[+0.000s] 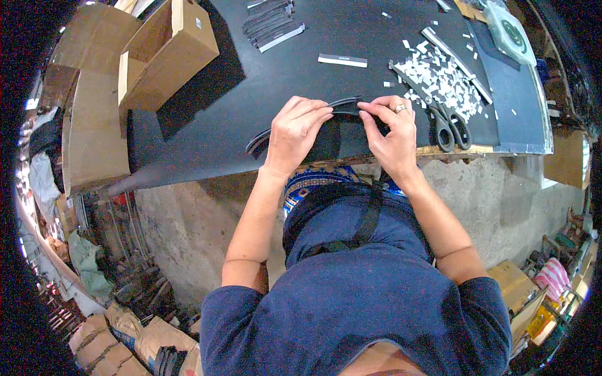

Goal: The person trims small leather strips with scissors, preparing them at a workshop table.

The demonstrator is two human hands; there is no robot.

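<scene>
A curved black strip (257, 143), seemingly of rubber or plastic and in more than one layer, spans my two hands over the near edge of the black table. My left hand (291, 135) is closed around its middle, and the left end sticks out past the wrist. At the strip's right end, my right hand (392, 128) pinches with thumb and fingertips. A ring is on one of its fingers. Right of that hand lie black-handled scissors (445, 130). Beyond the hands rests a flat strip with a white band (342, 61).
Small white cut pieces (448, 78) are heaped at the right, with long strips (461, 66) among them. A bundle of dark strips (269, 25) lies at the back. Open cardboard boxes (172, 62) stand at the left. A pale plastic container (509, 34) sits at the far right.
</scene>
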